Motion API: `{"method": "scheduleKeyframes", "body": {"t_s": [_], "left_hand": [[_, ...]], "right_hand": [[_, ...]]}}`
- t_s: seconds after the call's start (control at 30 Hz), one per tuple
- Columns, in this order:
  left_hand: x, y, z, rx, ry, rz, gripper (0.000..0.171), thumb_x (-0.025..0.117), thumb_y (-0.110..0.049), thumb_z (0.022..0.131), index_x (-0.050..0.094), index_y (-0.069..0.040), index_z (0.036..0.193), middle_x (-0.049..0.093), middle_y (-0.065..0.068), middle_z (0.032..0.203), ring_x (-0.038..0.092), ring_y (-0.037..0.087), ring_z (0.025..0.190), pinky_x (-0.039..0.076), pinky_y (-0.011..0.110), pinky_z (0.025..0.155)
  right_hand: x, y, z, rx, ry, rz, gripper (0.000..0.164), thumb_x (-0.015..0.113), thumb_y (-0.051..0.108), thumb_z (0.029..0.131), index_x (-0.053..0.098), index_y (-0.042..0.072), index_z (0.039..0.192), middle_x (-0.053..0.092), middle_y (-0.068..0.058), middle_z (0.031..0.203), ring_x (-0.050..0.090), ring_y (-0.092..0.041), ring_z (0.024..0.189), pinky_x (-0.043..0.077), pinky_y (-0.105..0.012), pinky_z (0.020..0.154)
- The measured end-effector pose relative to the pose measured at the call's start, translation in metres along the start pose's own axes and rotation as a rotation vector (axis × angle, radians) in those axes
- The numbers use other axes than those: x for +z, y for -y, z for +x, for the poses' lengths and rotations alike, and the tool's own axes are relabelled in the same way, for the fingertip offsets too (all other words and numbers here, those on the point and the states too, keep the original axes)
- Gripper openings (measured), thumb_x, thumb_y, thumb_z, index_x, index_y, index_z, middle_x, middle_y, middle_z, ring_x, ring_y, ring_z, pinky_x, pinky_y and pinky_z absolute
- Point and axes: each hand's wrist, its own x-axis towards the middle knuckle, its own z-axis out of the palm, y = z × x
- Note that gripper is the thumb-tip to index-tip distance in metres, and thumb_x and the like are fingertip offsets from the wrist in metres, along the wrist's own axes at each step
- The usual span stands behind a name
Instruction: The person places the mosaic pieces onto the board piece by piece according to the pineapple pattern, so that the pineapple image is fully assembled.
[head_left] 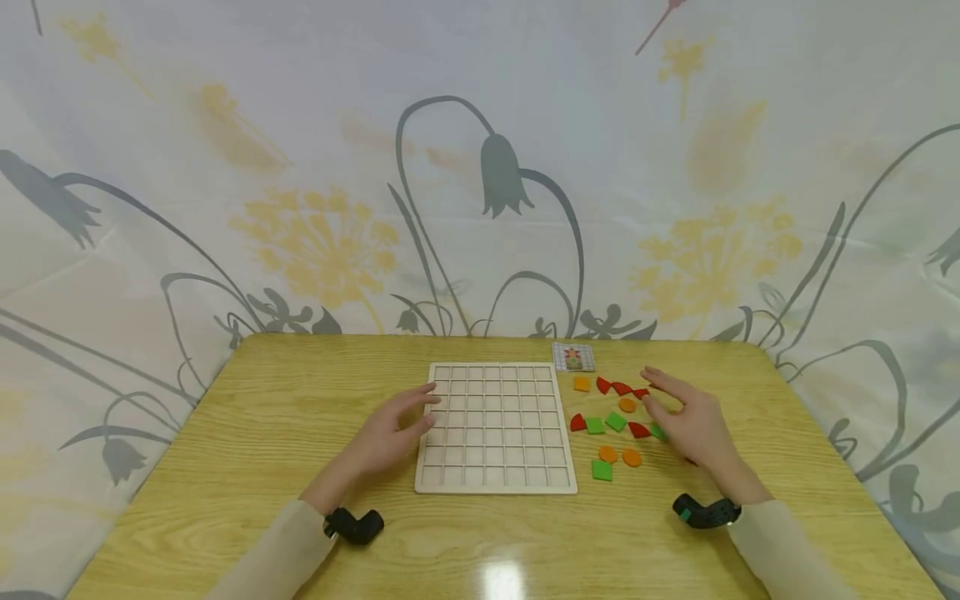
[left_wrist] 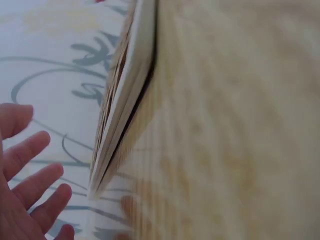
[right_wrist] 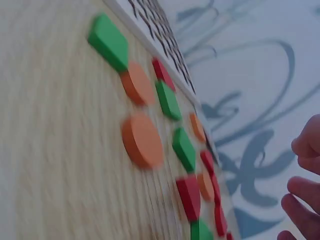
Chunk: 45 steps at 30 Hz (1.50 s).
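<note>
A white wooden board (head_left: 495, 429) with a grid of square recesses lies on the table in the head view. My left hand (head_left: 390, 429) is at its left edge, fingers spread and holding nothing; whether it touches the rim I cannot tell. Over the right side of the loose pieces hovers my right hand (head_left: 693, 421), fingers extended, nothing in its grasp. Near it are red quarter-circle pieces (head_left: 639, 430), orange discs (head_left: 632, 457) and green squares (head_left: 602, 470). In the right wrist view, an orange disc (right_wrist: 143, 141) and a green square (right_wrist: 109, 42) lie flat on the wood.
A small printed card (head_left: 573, 357) with a coloured picture on a grid lies by the board's top right corner. An orange square (head_left: 582, 383) is just below it. Behind the wooden table (head_left: 300, 375) hangs a flower-patterned cloth (head_left: 480, 250).
</note>
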Motion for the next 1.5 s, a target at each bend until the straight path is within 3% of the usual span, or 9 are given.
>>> {"method": "scheduleKeyframes", "body": {"t_s": [0.1, 0.2, 0.23, 0.33, 0.4, 0.6, 0.83, 1.07, 1.5], "left_hand": [[-0.002, 0.009, 0.005, -0.050, -0.016, -0.056, 0.038, 0.059, -0.017, 0.102, 0.060, -0.003, 0.137, 0.043, 0.012, 0.153, 0.033, 0.037, 0.143, 0.026, 0.058, 0.113], [-0.003, 0.018, 0.011, -0.086, -0.024, -0.094, 0.039, 0.058, -0.019, 0.102, 0.058, -0.004, 0.139, 0.044, 0.010, 0.153, 0.032, 0.035, 0.144, 0.024, 0.056, 0.115], [-0.004, 0.021, 0.012, -0.095, -0.023, -0.104, 0.040, 0.058, -0.020, 0.102, 0.058, -0.005, 0.139, 0.044, 0.009, 0.153, 0.031, 0.034, 0.145, 0.024, 0.056, 0.115], [-0.004, 0.028, 0.016, -0.096, -0.027, -0.108, 0.039, 0.059, -0.019, 0.102, 0.059, -0.005, 0.138, 0.045, 0.008, 0.153, 0.031, 0.034, 0.144, 0.023, 0.056, 0.115], [-0.003, 0.031, 0.018, -0.077, -0.030, -0.086, 0.039, 0.060, -0.018, 0.101, 0.060, -0.004, 0.137, 0.045, 0.009, 0.152, 0.033, 0.034, 0.144, 0.020, 0.057, 0.116], [-0.002, 0.038, 0.020, 0.047, -0.004, -0.009, 0.040, 0.064, -0.011, 0.097, 0.060, 0.001, 0.135, 0.045, 0.016, 0.151, 0.034, 0.039, 0.142, 0.011, 0.065, 0.115], [-0.003, 0.040, 0.020, 0.140, 0.071, 0.066, 0.044, 0.067, -0.016, 0.095, 0.060, 0.002, 0.135, 0.042, 0.020, 0.152, 0.027, 0.047, 0.143, 0.019, 0.067, 0.111], [-0.004, 0.041, 0.019, 0.158, 0.123, 0.148, 0.049, 0.071, -0.019, 0.093, 0.060, 0.001, 0.136, 0.039, 0.020, 0.154, 0.024, 0.046, 0.144, 0.015, 0.068, 0.111], [-0.003, 0.043, 0.017, 0.165, 0.115, 0.175, 0.050, 0.072, -0.022, 0.093, 0.060, -0.002, 0.137, 0.039, 0.017, 0.155, 0.025, 0.044, 0.145, 0.014, 0.068, 0.111]], "right_hand": [[-0.005, -0.017, 0.002, 0.145, 0.024, 0.079, 0.041, 0.065, 0.017, 0.098, 0.062, 0.006, 0.137, 0.073, -0.021, 0.094, 0.055, -0.012, 0.044, 0.032, -0.026, 0.035], [-0.010, -0.030, 0.004, 0.287, 0.050, 0.154, 0.043, 0.061, 0.023, 0.101, 0.058, 0.005, 0.140, 0.072, -0.023, 0.097, 0.069, -0.014, 0.079, 0.041, -0.021, 0.043], [-0.011, -0.035, 0.006, 0.320, 0.057, 0.169, 0.044, 0.059, 0.025, 0.102, 0.058, 0.004, 0.140, 0.071, -0.024, 0.098, 0.068, -0.019, 0.092, 0.043, -0.020, 0.046], [-0.012, -0.048, 0.009, 0.372, 0.066, 0.195, 0.047, 0.057, 0.030, 0.103, 0.057, 0.003, 0.141, 0.056, -0.023, 0.138, 0.060, -0.016, 0.112, 0.046, -0.010, 0.068], [-0.011, -0.056, 0.013, 0.375, 0.069, 0.191, 0.047, 0.057, 0.031, 0.103, 0.058, 0.002, 0.140, 0.057, -0.021, 0.138, 0.056, -0.024, 0.119, 0.044, -0.007, 0.075], [-0.006, -0.072, 0.019, 0.407, 0.087, 0.256, 0.050, 0.060, 0.033, 0.101, 0.058, -0.001, 0.138, 0.059, -0.022, 0.135, 0.056, 0.002, 0.109, 0.043, -0.006, 0.082], [-0.004, -0.077, 0.019, 0.424, 0.131, 0.196, 0.049, 0.059, 0.035, 0.101, 0.061, 0.000, 0.136, 0.060, -0.021, 0.134, 0.049, -0.037, 0.128, 0.040, -0.020, 0.092], [-0.001, -0.073, 0.021, 0.411, 0.148, 0.147, 0.043, 0.062, 0.029, 0.100, 0.065, -0.001, 0.131, 0.063, -0.023, 0.129, 0.051, -0.041, 0.125, 0.040, -0.050, 0.101], [0.003, -0.070, 0.022, 0.422, 0.116, 0.118, 0.032, 0.064, 0.019, 0.099, 0.071, -0.004, 0.119, 0.065, -0.025, 0.124, 0.054, -0.042, 0.120, 0.040, -0.053, 0.100]]}}
